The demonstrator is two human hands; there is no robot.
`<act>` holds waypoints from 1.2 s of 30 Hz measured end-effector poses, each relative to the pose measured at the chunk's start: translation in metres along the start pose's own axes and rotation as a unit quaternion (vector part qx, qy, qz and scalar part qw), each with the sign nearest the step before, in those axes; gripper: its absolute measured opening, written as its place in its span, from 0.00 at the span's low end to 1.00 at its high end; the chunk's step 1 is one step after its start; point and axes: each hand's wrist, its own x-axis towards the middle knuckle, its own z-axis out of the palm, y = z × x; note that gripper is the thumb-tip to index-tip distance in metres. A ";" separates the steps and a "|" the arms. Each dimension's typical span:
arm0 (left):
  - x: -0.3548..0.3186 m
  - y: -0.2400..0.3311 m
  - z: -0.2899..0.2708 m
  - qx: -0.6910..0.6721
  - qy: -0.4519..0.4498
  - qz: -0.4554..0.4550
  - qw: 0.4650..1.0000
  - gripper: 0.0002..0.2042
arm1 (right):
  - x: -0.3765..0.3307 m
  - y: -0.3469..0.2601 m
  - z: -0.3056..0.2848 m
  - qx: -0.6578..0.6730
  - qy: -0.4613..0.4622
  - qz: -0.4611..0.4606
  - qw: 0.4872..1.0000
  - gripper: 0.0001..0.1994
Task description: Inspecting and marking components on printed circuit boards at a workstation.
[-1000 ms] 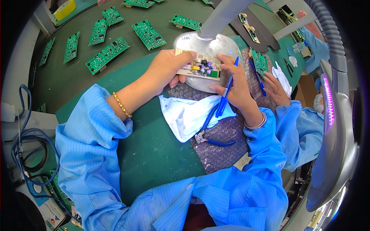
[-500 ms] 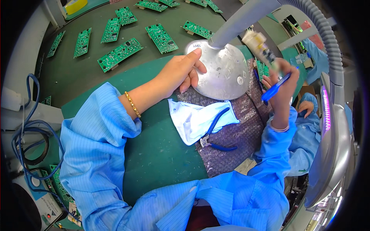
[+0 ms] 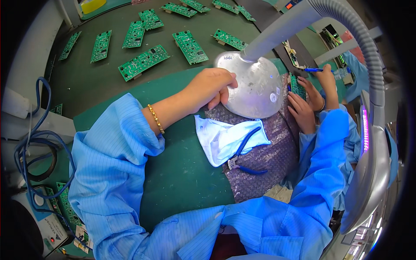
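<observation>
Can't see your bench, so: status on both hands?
Left hand at lamp base. Right hand holds blue pen. Close by: co-worker's hand at green board.

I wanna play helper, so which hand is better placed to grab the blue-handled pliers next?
Probably the left hand: it looks empty, at the edge of the silver base, and nearer the blue-handled pliers. The right hand is farther off, holding a blue pen.

The round lamp foot (image 3: 252, 90) at one o'clock looks like shiny metal; the bubble wrap (image 3: 277, 149) at four is bumpy plastic.
</observation>
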 end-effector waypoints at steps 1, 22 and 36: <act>0.001 0.000 0.000 0.000 0.004 0.002 1.000 0.14 | 0.003 -0.003 0.003 -0.030 -0.015 0.017 0.999 0.23; -0.008 -0.003 -0.003 0.028 -0.030 0.010 0.999 0.10 | 0.095 -0.061 0.084 0.097 0.051 -0.133 0.985 0.22; -0.007 -0.008 -0.005 0.046 -0.020 0.023 0.998 0.08 | 0.016 -0.191 0.068 0.215 -0.067 -0.439 0.870 0.11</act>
